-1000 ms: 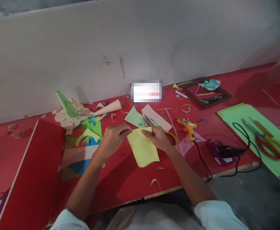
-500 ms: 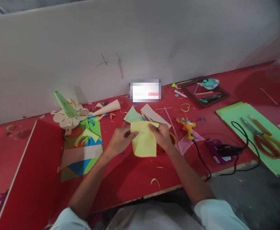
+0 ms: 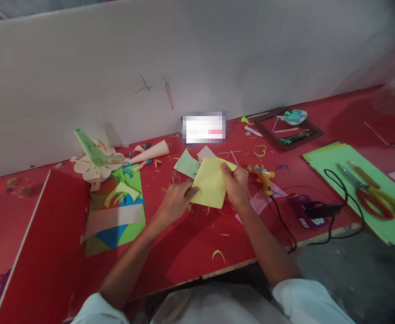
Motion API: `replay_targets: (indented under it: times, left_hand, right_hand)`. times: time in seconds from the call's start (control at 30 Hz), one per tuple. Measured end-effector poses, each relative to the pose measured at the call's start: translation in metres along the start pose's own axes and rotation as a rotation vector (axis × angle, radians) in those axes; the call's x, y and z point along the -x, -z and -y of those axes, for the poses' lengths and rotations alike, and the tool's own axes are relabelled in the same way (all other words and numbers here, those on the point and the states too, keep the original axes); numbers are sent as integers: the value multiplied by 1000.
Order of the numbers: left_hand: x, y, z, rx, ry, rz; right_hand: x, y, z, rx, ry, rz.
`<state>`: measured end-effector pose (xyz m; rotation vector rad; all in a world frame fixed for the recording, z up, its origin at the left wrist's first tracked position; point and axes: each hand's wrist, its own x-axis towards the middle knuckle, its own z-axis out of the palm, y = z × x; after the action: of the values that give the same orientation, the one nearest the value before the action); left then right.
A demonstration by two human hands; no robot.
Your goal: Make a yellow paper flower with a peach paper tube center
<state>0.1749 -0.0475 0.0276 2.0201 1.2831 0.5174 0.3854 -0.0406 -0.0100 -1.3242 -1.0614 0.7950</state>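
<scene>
A piece of yellow paper (image 3: 211,183) is held up above the red table between both hands. My left hand (image 3: 177,200) pinches its lower left edge between thumb and fingers. At its right side, my right hand (image 3: 237,185) grips the upper edge, the thumb lying on the front face. Behind the sheet lie a pale green piece (image 3: 186,164) and a pale pink piece (image 3: 207,153). Red scissor handles (image 3: 229,209) show partly below the right hand; the rest is hidden by the paper and hand.
A yellow glue gun (image 3: 266,180) with a black cord lies to the right, beside a purple power socket (image 3: 307,211). Large scissors (image 3: 374,198) rest on green sheets (image 3: 339,157). At left are coloured scraps (image 3: 114,218), a flower-shaped piece (image 3: 98,164) and a red upright panel (image 3: 49,252).
The yellow paper has tilted and moved up and to the right. My right hand has risen with it, while my left hand has shifted slightly right and down along its edge.
</scene>
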Motion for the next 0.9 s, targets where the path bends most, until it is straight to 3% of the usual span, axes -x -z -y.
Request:
replay_targets:
  times: [0.2, 0.27, 0.4, 0.47, 0.73, 0.9]
  left_hand:
    - [2, -3, -3, 30, -10, 122]
    - [1, 0, -2, 85, -36, 81]
    - [-2, 6, -2, 207, -9, -177]
    - [-4, 9, -2, 221, 16, -268]
    - [-2, 4, 3, 417, 96, -319]
    - [-3, 5, 10, 436, -47, -240]
  right_hand:
    - [0, -3, -1, -69, 40, -88]
    - [4, -6, 2, -61, 58, -22]
    - [15, -17, 9, -53, 91, 217]
    - [20, -23, 10, -67, 81, 262]
    - [21, -26, 2, -153, -69, 312]
    - [8, -17, -2, -98, -22, 228]
